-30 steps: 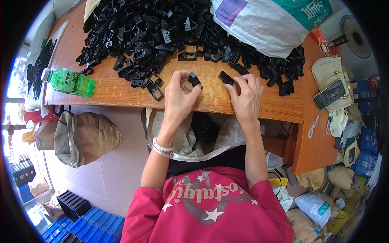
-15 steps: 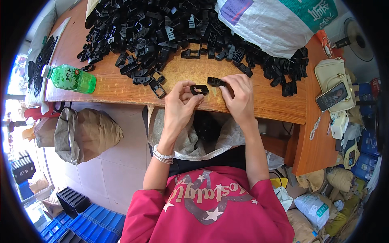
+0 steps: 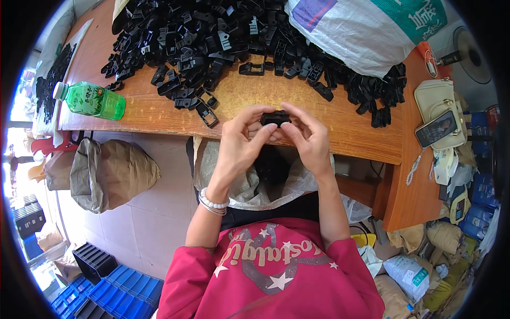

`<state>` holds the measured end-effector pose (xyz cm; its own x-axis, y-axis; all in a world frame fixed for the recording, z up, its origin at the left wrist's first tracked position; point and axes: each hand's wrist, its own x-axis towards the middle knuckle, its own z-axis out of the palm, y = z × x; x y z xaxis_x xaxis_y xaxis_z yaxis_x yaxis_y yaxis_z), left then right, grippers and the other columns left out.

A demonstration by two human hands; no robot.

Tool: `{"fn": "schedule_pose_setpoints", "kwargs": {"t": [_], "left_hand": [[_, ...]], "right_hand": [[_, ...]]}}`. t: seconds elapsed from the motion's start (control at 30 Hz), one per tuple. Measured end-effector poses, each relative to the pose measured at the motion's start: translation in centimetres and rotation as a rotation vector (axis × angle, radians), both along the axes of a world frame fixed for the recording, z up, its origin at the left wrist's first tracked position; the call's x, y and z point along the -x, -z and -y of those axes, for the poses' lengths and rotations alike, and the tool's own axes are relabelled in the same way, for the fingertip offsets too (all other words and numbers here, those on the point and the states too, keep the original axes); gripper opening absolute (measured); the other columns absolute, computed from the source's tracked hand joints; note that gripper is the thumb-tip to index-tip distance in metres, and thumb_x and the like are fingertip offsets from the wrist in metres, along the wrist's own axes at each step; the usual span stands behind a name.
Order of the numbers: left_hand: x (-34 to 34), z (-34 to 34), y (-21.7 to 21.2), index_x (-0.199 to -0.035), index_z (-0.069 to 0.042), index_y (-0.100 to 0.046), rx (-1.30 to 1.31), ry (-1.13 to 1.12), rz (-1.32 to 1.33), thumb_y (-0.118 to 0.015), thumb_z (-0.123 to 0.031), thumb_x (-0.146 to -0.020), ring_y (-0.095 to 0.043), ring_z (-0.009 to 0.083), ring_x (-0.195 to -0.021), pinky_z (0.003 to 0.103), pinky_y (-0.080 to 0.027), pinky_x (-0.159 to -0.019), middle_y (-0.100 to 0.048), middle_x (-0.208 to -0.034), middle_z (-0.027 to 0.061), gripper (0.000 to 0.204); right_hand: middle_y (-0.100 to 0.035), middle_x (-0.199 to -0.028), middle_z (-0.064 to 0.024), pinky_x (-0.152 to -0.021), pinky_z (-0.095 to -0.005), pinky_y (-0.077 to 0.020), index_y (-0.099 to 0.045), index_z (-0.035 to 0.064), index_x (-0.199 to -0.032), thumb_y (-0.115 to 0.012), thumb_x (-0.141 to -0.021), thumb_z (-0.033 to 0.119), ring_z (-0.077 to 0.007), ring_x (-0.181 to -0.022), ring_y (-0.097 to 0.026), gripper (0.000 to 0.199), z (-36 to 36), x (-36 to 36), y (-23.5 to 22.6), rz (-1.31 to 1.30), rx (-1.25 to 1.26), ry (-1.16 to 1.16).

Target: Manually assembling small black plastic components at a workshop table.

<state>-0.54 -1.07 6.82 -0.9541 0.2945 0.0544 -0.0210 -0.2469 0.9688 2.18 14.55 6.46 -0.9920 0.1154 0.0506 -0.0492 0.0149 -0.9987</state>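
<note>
Between my fingertips, just over the table's front edge, are black plastic parts (image 3: 275,119) brought together; from here they look like one small block. My left hand (image 3: 241,137) pinches them from the left, thumb in front and fingers behind. From the other side, my right hand (image 3: 312,139) grips them the same way, the two thumbs almost meeting. Fingers cover much of the parts, so how they join cannot be made out. Beyond my hands lies a large heap of similar black plastic pieces (image 3: 186,58). Below them, a white woven sack (image 3: 255,206) gapes at my lap with dark contents.
A green bottle (image 3: 94,101) lies on its side at the table's left. A stuffed white sack (image 3: 345,40) rests on the heap. To the right are a cream handbag (image 3: 433,98) and a phone (image 3: 436,128). A brown sack (image 3: 119,175) and blue crates (image 3: 127,290) stand on the floor.
My hands have come together. The two black plastic parts, held apart in separate hands before, now meet in a shared two-handed grip.
</note>
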Motion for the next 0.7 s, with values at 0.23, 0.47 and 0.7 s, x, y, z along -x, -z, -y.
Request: {"fn": "schedule_pose_setpoints", "kwargs": {"t": [0.23,0.47,0.7], "left_hand": [[0.6,-1.2,-1.1,-0.111,0.0,-0.06,0.348,-0.068,-0.295,-0.066,-0.003,-0.085,-0.069,0.0182,-0.076,0.028,-0.053,-0.066,-0.068,-0.089,0.0131,0.027],[8.7,-0.7,0.2,-0.103,0.003,-0.057,1.173,-0.338,-0.84,-0.062,-0.002,-0.079,-0.062,0.032,-0.089,0.035,-0.054,-0.069,-0.057,-0.108,0.018,0.025],[7.6,-1.0,0.0,-0.093,-0.001,-0.051,1.232,-0.098,-0.919,-0.06,-0.001,-0.075,-0.061,0.0293,-0.084,0.037,-0.051,-0.066,-0.055,-0.092,0.0164,0.02]], "right_hand": [[-0.063,-0.094,-0.0084,-0.073,-0.0248,-0.0464,-0.067,-0.002,-0.105,-0.068,-0.083,0.004,-0.0136,-0.079,-0.058,0.024,-1.4,-0.3,-0.3,-0.154,-0.168,0.096],[-0.064,-0.093,-0.0092,-0.072,-0.0242,-0.0457,-0.068,-0.0045,-0.093,-0.062,-0.086,0.0,-0.0158,-0.084,-0.06,0.01,-3.6,0.2,-1.0,-0.118,-0.422,0.152],[-0.061,-0.099,-0.0114,-0.086,-0.0389,-0.0437,-0.065,-0.0006,-0.105,-0.069,-0.082,0.011,-0.0291,-0.095,-0.055,0.026,-6.3,3.2,1.2,-0.131,-1.01,0.499]]}}
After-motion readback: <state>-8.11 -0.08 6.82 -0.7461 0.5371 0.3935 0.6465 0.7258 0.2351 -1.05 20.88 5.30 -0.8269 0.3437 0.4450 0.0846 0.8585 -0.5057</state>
